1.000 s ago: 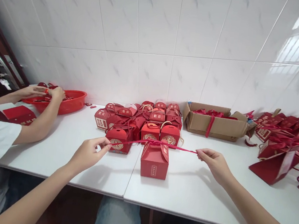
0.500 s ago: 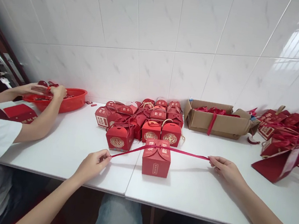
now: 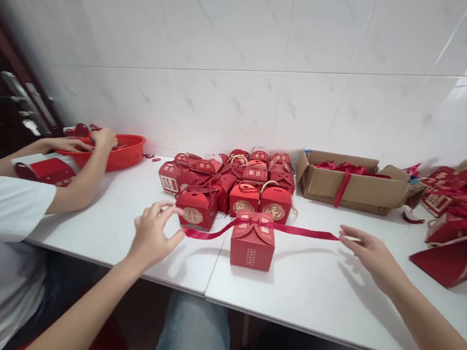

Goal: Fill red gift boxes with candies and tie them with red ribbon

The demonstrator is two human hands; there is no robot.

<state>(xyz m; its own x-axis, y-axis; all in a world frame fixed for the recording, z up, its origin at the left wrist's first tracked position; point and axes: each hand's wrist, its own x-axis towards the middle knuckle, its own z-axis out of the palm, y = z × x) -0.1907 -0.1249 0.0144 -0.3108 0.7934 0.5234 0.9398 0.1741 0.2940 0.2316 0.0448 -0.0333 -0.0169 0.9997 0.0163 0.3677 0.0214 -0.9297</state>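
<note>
A red gift box (image 3: 252, 249) with gold print stands upright before me. Its folded top flaps are crossed by a dark red ribbon (image 3: 303, 231), knotted at the centre, with a tail out to each side. My left hand (image 3: 154, 233) is open, thumb and fingers apart, at the end of the sagging left tail. At the tip of the right tail, my right hand (image 3: 371, 256) is open too, its fingers stretched and parted. Neither hand touches the box.
Several finished red boxes (image 3: 197, 207) cluster behind. A cardboard box (image 3: 347, 190) holds ribbons near the wall. More ribboned red boxes (image 3: 456, 244) lie at right. On the left, a co-worker's hands (image 3: 104, 138) are at a red basin (image 3: 130, 156), beside another red box (image 3: 47, 169).
Both my hands have opened from their pinch and let go of the ribbon ends. The left tail now sags. The view has shifted, so things sit slightly further right.
</note>
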